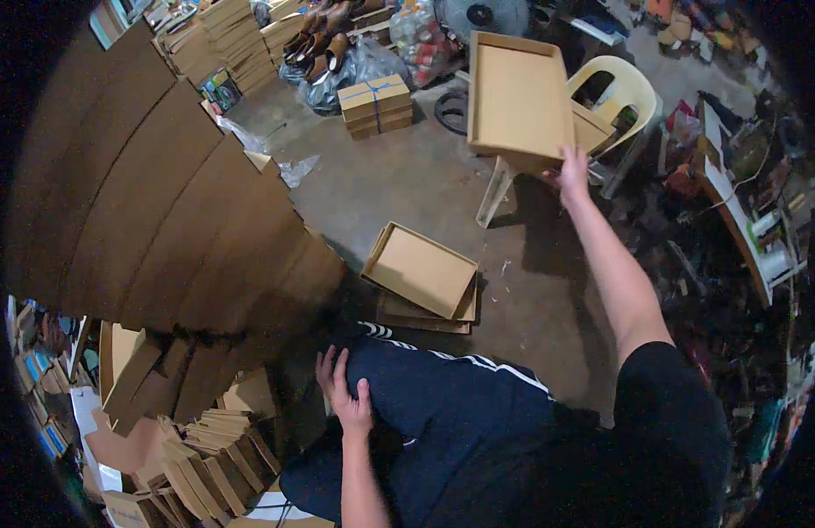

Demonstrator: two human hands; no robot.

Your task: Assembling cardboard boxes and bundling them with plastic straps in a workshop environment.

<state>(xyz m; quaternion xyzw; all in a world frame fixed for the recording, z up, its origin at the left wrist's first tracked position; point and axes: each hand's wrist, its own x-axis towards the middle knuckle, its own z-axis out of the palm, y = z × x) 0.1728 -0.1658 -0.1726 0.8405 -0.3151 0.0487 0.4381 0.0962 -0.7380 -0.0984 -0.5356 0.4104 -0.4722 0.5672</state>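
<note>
My right hand (pixel 569 176) reaches far forward and grips the near right corner of a shallow open cardboard tray (pixel 520 101). The tray is over a cream plastic chair (pixel 641 84), and another piece of cardboard (pixel 591 129) shows beside it on the chair. How far the tray rests on the chair is hidden. My left hand (pixel 348 405) lies on my thigh with its fingers spread, holding nothing. Ahead of my knee, a similar cardboard tray (pixel 425 268) sits on the floor, stacked a little askew on more cardboard.
A tall mass of brown cardboard (pixel 143 194) fills the left. Folded cardboard pieces (pixel 218 462) stand in a row at lower left. Boxes tied with blue string (pixel 375 104), brown shoes (pixel 324 48) and a fan (pixel 482 16) are at the back. Clutter lines the right side.
</note>
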